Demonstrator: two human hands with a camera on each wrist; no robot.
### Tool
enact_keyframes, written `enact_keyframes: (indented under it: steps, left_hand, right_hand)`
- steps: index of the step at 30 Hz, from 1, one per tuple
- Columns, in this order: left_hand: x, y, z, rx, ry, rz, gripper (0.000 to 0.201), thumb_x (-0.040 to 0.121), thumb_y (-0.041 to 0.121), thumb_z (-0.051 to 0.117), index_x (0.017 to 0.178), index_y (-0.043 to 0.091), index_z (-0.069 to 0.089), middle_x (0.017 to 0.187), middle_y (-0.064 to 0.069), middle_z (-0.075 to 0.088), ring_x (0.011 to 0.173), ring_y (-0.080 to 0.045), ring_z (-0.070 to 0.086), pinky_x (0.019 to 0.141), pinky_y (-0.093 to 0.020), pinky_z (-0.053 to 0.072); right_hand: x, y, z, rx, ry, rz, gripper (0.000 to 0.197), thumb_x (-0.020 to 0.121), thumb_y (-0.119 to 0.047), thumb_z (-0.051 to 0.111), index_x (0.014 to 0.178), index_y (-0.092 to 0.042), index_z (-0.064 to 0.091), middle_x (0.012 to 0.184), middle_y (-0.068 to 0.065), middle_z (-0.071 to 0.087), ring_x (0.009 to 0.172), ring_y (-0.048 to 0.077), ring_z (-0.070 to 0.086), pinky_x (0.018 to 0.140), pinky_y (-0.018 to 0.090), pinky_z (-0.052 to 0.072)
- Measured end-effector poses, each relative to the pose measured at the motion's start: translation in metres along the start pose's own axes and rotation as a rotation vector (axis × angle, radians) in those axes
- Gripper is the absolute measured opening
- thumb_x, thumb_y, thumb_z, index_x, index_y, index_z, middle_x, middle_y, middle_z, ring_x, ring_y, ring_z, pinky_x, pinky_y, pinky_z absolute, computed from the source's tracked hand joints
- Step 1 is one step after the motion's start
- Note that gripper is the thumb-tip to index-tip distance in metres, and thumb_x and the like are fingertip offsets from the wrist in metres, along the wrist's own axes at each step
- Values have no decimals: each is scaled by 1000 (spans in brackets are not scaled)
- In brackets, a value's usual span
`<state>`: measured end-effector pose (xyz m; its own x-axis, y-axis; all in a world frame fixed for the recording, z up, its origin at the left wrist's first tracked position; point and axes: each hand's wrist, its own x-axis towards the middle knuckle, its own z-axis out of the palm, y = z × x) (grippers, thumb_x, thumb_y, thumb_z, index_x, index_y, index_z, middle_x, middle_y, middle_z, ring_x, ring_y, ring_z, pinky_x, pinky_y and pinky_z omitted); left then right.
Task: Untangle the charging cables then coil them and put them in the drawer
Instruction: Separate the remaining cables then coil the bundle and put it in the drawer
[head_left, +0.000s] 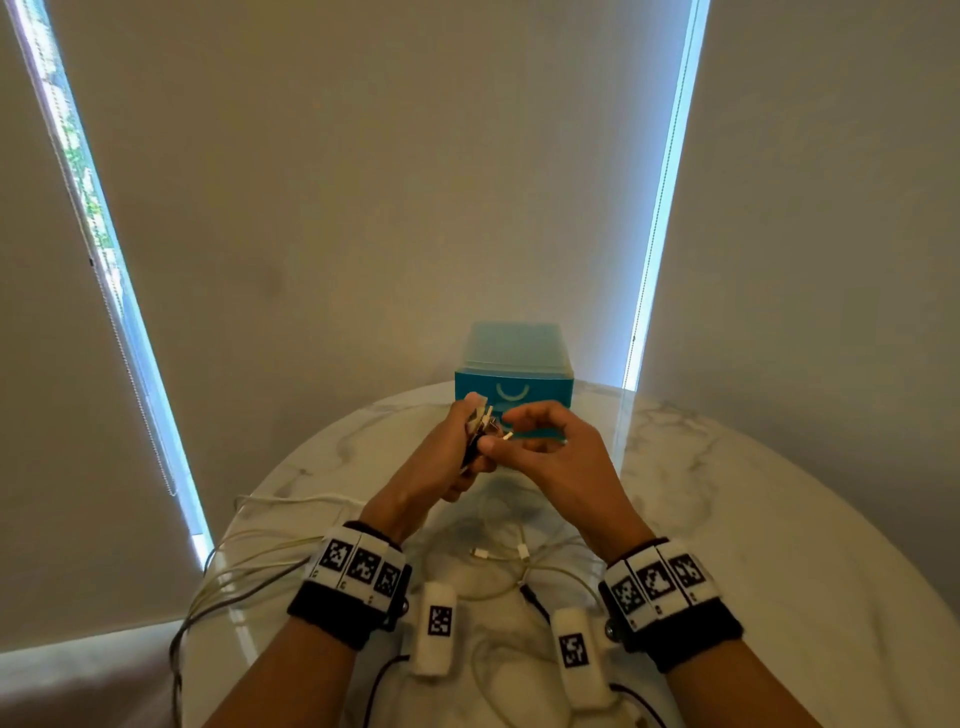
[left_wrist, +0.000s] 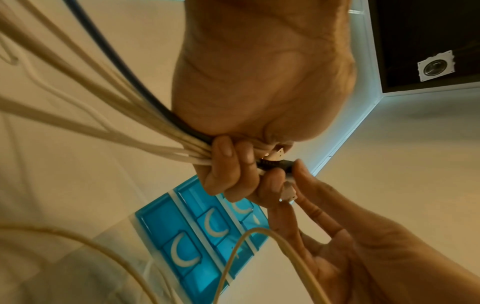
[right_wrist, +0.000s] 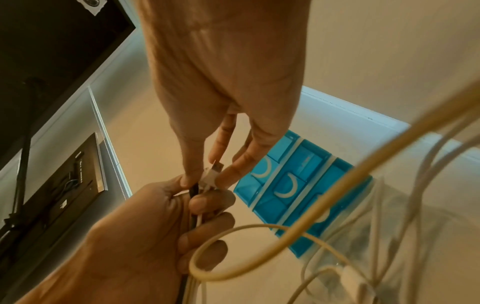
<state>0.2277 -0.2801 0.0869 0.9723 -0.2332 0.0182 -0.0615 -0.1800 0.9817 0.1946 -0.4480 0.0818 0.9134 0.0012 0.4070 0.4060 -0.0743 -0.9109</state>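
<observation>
Above the table my left hand (head_left: 470, 441) grips a bundle of cable ends (left_wrist: 182, 148) in a fist: several white cables and one black cable (left_wrist: 275, 163). Their plugs stick out past the fingers. My right hand (head_left: 511, 439) pinches one white plug (right_wrist: 213, 174) at the top of that bundle between thumb and fingertip (left_wrist: 298, 176). The cables trail back over the table's left edge (head_left: 234, 577). More white cables and plugs (head_left: 498, 556) lie tangled on the table under my wrists. A blue drawer unit (head_left: 514, 389) stands just beyond my hands, its drawers (left_wrist: 202, 226) closed.
The round marble table (head_left: 753, 519) stands against a wall with blinds. A loose loop of white cable (right_wrist: 259, 246) hangs near the right wrist. A black cable (head_left: 535, 597) crosses the pile on the table.
</observation>
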Motion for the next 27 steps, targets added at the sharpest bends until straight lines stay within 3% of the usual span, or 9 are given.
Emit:
enact_keyframes:
  steps: [4, 7, 9, 11, 13, 18, 22, 24, 27]
  left_hand:
    - [-1, 2, 4, -12, -9, -7, 69, 104, 78, 15, 72, 28, 50, 63, 5, 43, 52, -7, 28, 48, -24, 20]
    - [-3, 3, 8, -78, -13, 4, 79, 98, 86, 11, 84, 34, 68, 60, 7, 39, 50, -5, 29, 47, -23, 19]
    - [-4, 2, 9, -103, 18, -7, 79, 99, 85, 14, 71, 35, 68, 58, 7, 38, 49, -6, 28, 46, -23, 18]
    - [-4, 2, 10, -88, 61, -17, 77, 104, 79, 23, 55, 29, 54, 57, 6, 37, 49, -8, 26, 47, -25, 18]
    - [-2, 1, 11, -83, 94, -20, 67, 107, 69, 28, 57, 29, 45, 57, 5, 38, 49, -9, 26, 46, -26, 19]
    - [0, -1, 10, -99, 108, -13, 57, 109, 55, 24, 64, 29, 47, 59, 4, 43, 48, -9, 28, 45, -25, 22]
    - [1, 7, 7, -95, 219, 49, 54, 112, 54, 28, 82, 21, 60, 51, 10, 46, 42, -5, 34, 40, -22, 27]
    - [0, 10, 0, -116, 258, 78, 63, 109, 66, 25, 89, 19, 63, 51, 11, 44, 43, -5, 34, 43, -22, 28]
    - [-1, 11, -7, -155, 248, 89, 85, 93, 93, 21, 91, 19, 62, 54, 10, 40, 46, -6, 32, 47, -24, 27]
  right_hand:
    - [0, 4, 3, -60, 20, -86, 27, 86, -17, 90, 110, -22, 80, 103, -12, 81, 100, 8, 76, 89, 26, 63]
    - [0, 5, 5, -95, -1, -90, 24, 85, -19, 91, 107, -26, 85, 108, -13, 81, 108, 9, 75, 99, 36, 63]
    - [0, 5, 5, -68, -21, -82, 23, 82, -16, 92, 104, -23, 87, 108, -10, 82, 107, 9, 76, 100, 39, 63]
    - [0, 3, 4, -47, -36, -82, 21, 83, -16, 92, 103, -22, 87, 107, -9, 82, 107, 7, 76, 101, 38, 62]
    - [0, 3, 3, -46, -29, -83, 20, 84, -18, 90, 103, -24, 87, 107, -11, 81, 107, 5, 76, 101, 36, 62]
    - [1, 4, 7, -196, 56, -120, 26, 85, -28, 90, 111, -32, 85, 110, -12, 74, 107, -5, 69, 99, 23, 59]
    - [0, 0, 6, 11, -41, 3, 30, 94, -21, 83, 124, -21, 78, 110, 1, 80, 103, 14, 78, 89, 25, 64]
    - [3, -2, -2, -81, -103, 129, 24, 96, -33, 81, 116, -20, 78, 113, 3, 78, 101, 19, 79, 85, 31, 66]
    - [5, -3, -17, -584, -402, 264, 58, 80, -75, 76, 120, -33, 72, 115, -8, 72, 104, 12, 70, 88, 32, 61]
